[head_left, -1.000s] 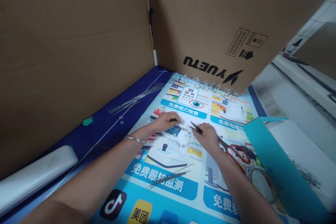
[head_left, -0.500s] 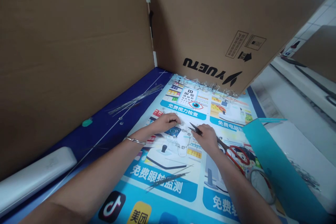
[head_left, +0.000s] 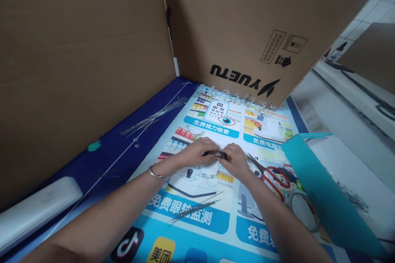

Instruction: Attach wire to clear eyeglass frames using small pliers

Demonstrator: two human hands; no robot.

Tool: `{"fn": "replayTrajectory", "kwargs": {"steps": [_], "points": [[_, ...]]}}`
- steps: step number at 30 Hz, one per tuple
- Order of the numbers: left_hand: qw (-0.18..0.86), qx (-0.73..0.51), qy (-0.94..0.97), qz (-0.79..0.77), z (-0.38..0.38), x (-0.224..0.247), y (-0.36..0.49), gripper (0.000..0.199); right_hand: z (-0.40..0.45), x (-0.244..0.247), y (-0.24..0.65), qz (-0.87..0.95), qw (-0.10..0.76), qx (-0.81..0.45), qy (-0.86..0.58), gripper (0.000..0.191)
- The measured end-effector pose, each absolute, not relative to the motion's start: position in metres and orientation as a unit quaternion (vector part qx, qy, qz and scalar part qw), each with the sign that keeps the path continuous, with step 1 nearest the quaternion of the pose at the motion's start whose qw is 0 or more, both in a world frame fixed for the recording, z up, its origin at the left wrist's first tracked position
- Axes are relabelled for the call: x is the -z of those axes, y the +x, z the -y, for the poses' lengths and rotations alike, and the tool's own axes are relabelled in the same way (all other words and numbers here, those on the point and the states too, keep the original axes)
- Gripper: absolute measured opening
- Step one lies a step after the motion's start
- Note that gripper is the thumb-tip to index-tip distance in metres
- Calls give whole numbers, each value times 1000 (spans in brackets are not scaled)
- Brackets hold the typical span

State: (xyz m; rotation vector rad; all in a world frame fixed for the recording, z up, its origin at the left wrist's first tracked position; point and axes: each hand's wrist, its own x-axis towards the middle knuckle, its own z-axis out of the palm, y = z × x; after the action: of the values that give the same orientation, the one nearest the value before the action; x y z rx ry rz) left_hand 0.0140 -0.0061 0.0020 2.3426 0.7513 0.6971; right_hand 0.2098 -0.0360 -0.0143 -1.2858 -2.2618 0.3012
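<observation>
My left hand (head_left: 196, 152) and my right hand (head_left: 236, 160) meet above the middle of a printed poster (head_left: 212, 129). Small black snips (head_left: 222, 155) are shut in my right fingers, with their tips reaching towards my left fingers. A short dark tool piece (head_left: 209, 153) shows in my left fingers, but my fingers hide most of it. Just below my hands lies a clear wire frame with beads (head_left: 203, 176). Red-handled scissors (head_left: 277, 178) lie to the right of my right hand.
Tall cardboard panels (head_left: 83, 49) stand along the left and far sides. Loose metal rods (head_left: 154, 116) lie on the blue cloth (head_left: 106, 131), and more (head_left: 194, 210) lie on the poster. A wire coil (head_left: 304, 211), a teal folder (head_left: 321, 189) and clear beads (head_left: 237, 97) are nearby.
My hands have moved together, bringing the snips' tips against my left fingers. The wire frame is now below my hands, and the view has shifted slightly.
</observation>
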Motion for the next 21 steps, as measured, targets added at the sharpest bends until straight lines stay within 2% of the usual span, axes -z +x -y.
{"fn": "replayTrajectory", "kwargs": {"steps": [6,13,17,21], "points": [[357,-239,852,-299,8,6,18,21,38,7,211,807,307,-146,-482,20],[386,-280,798,-368,0,10,11,27,44,-11,216,629,470,-303,-540,27],[382,-286,792,-382,-1,12,10,19,39,-7,221,578,467,-361,-564,34],[355,-272,808,-383,0,16,12,17,37,-4,222,586,437,-356,-582,35]]}}
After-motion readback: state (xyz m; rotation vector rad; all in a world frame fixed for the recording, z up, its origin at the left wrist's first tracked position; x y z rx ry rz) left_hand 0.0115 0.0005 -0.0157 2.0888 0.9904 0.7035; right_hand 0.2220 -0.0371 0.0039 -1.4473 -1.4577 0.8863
